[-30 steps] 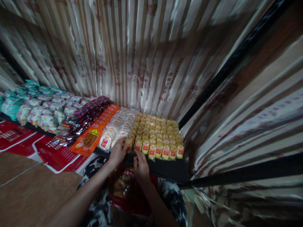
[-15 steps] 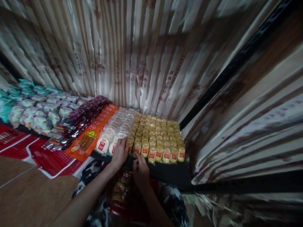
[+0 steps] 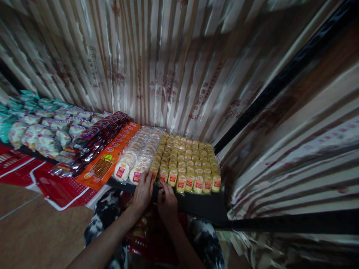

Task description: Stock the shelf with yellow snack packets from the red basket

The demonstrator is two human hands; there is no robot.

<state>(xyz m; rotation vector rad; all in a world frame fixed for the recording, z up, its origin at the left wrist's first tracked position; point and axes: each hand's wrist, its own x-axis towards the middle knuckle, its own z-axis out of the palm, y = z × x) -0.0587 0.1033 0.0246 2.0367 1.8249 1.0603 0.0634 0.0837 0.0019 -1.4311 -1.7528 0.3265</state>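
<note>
Small yellow wrapped snack packs (image 3: 189, 181) with red-and-orange labels stand in close rows on a dark shelf (image 3: 202, 205). At their front left corner is my left hand (image 3: 143, 192), its fingers stretched forward and its fingertips against the front yellow pack. Close beside it, my right hand (image 3: 167, 201) has bent fingers at the lower front of the neighbouring pack, by the shelf edge. Whatever lies between those fingers is hidden. Left of the yellow rows lie clear packs of round white crackers (image 3: 137, 175), near my left fingers.
Leftward along the shelf are an orange snack bag (image 3: 102, 168), dark red packs (image 3: 92, 140), white patterned bags (image 3: 47, 145) and green packs (image 3: 5, 125). A striped curtain (image 3: 157, 67) hangs behind. A black post (image 3: 246, 101) rises at right. Red packaging (image 3: 63, 186) lies below left.
My left hand has drawn back a little toward the shelf's front edge, uncovering more of the white cracker pack. My right hand stays nearly in place.
</note>
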